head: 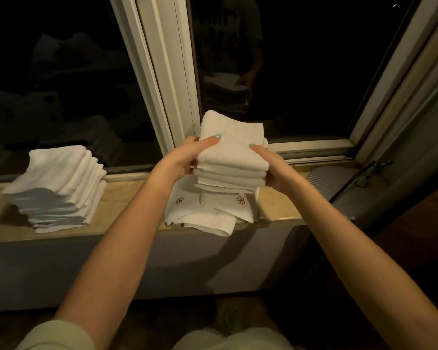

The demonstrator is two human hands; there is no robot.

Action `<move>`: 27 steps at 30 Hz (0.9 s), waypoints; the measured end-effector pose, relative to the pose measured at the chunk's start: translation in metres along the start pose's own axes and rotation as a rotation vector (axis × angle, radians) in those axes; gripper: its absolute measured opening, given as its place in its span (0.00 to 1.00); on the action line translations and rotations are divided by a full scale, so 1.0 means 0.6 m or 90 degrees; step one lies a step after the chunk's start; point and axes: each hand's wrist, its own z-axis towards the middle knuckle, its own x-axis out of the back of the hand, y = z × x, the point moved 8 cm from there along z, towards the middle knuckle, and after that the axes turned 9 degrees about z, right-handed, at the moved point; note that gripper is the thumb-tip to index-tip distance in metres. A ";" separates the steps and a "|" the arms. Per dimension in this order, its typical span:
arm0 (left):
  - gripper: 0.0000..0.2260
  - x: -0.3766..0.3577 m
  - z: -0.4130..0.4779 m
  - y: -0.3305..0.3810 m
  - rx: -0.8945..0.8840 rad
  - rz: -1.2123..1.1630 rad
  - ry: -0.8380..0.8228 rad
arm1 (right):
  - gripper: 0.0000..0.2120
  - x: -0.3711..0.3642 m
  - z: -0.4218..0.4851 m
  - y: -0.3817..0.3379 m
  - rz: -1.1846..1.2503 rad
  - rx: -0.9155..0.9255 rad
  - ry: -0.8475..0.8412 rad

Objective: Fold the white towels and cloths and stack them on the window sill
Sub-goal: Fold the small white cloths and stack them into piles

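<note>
Folded white towels [232, 152], several layers thick, are being held as one bundle between both hands. The left hand [185, 157] is gripping the bundle's left edge, its thumb lying across the top layer and its fingers curling underneath. The right hand [271, 168] is gripping the right edge the same way, thumb on top and fingers tucked below. Both thumbnails are showing pale green polish. The bundle is sitting directly over a small pile of embroidered cloths [208, 210] with little red flower motifs; whether it is resting on them or hanging just above cannot be told. Those cloths are lying on the window sill [127, 198], with one corner drooping over its front edge. Well apart to the left, a taller stack of towels [58, 188] is standing on the same sill. To the right, a grey ribbed object [331, 178] is lying at the sill's far end. Behind, the pale window frame [159, 72] is rising between dark panes, and the glass is showing a dim reflection [228, 59] of a person holding something white.
</note>
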 end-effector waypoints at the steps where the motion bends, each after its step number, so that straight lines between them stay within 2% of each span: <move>1: 0.44 -0.004 0.003 -0.001 0.006 -0.004 -0.008 | 0.22 0.004 -0.001 0.005 -0.002 -0.004 0.004; 4: 0.37 -0.022 0.014 -0.016 0.025 -0.002 -0.029 | 0.22 0.018 -0.007 0.036 0.013 -0.024 0.015; 9: 0.36 -0.047 0.035 -0.070 0.085 0.166 -0.019 | 0.20 0.024 -0.017 0.116 0.040 -0.087 0.023; 12: 0.37 -0.045 0.043 -0.092 0.098 0.161 -0.009 | 0.12 0.029 -0.019 0.106 -0.043 -0.065 0.032; 13: 0.37 -0.044 0.043 -0.093 0.101 0.149 -0.016 | 0.12 0.029 -0.020 0.101 -0.070 -0.066 0.031; 16: 0.39 -0.045 0.043 -0.097 0.120 0.105 -0.058 | 0.23 0.032 -0.015 0.101 -0.083 -0.100 0.021; 19: 0.46 -0.062 0.039 -0.100 0.094 0.027 -0.097 | 0.30 0.036 -0.006 0.108 -0.040 -0.111 0.016; 23: 0.52 -0.068 0.036 -0.106 0.062 -0.047 -0.092 | 0.51 0.034 0.003 0.120 0.008 -0.129 0.025; 27: 0.47 -0.069 0.031 -0.074 -0.011 -0.128 -0.114 | 0.53 0.030 0.011 0.098 0.028 -0.059 0.050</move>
